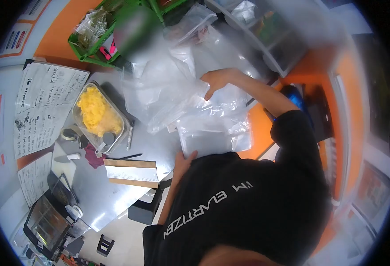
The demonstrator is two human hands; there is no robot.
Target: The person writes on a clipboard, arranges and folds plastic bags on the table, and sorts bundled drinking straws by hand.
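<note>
My right hand [218,83] pinches the edge of a bunch of crumpled clear plastic bags [159,95] spread over the metal table. Nearer my body, my left hand [185,160] is closed on the lower left corner of a flat clear plastic bag [215,135]. That flat bag lies at the table's front edge, below the crumpled plastic. Some fingers of both hands are hidden by the plastic or by the angle.
Left of the bags stands a clear container [123,119] of yellow shredded food [93,108], beside a marker [130,134]. Green crates [88,55] and a grey bin [257,42] line the back. A paper sheet [132,173], a whiteboard [44,106] and a dark red cloth [94,156] are leftward.
</note>
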